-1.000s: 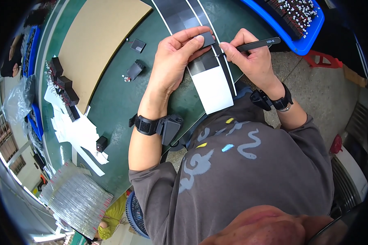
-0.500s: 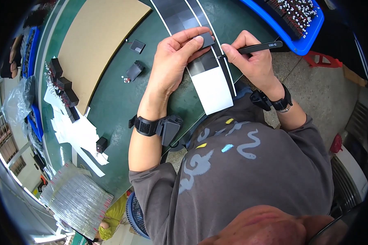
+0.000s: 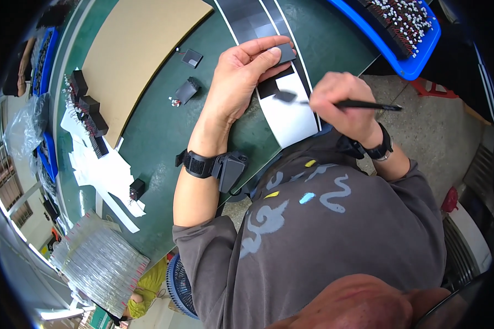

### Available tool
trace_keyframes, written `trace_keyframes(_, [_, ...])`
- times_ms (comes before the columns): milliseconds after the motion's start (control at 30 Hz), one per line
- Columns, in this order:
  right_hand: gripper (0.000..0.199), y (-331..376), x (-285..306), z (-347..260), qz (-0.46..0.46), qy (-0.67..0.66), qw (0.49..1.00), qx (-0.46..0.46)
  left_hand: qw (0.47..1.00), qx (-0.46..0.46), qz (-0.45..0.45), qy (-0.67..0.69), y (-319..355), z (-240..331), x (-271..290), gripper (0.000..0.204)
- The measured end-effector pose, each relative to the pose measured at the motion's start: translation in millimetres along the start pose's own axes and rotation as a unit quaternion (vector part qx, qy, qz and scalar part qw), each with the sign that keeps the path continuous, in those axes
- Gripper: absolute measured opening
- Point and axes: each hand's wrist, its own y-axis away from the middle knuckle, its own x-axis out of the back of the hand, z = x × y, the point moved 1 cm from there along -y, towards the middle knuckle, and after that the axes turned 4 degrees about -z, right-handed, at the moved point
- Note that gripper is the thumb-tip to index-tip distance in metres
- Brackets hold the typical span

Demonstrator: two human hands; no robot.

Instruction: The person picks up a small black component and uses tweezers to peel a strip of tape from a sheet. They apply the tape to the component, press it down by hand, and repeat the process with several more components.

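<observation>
My left hand (image 3: 241,74) is closed around a small flat dark grey block (image 3: 286,53), pinched between thumb and fingers. Black tweezers (image 3: 368,104) are gripped in my right hand (image 3: 343,104), which is smeared by motion. At their tip hangs a small dark square piece (image 3: 285,96), blurred, over the white part of a backing strip (image 3: 293,123). Farther up, that strip still carries dark grey patches (image 3: 252,22) between white edges. Left of my left hand, a black block with a white connector (image 3: 186,90) and a flatter dark block (image 3: 191,57) lie on the green table (image 3: 159,131).
A blue bin (image 3: 409,68) of wired black parts stands at the upper right. At the left are a tan board (image 3: 132,49), a row of black blocks (image 3: 90,112) and white paper scraps (image 3: 101,170). A bundle of clear tubes (image 3: 101,260) lies lower left; another person's yellow-green garment shows beside it.
The tweezers have moved down and away from the dark part of the strip, with a dark square now at their tip. More white backing shows. My left hand still holds the block.
</observation>
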Motion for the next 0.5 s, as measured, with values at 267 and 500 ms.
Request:
trace_keyframes(267, [0.021, -31, 10, 22, 0.187, -0.194, 0.931, -0.248, 0.996, 0.021, -0.023, 0.078, 2, 2, 6, 0.037])
trace_keyframes(500, [0.023, -29, 6, 31, 0.174, -0.178, 0.940, -0.232, 0.996, 0.018, -0.031, 0.084, 1, 6, 6, 0.051])
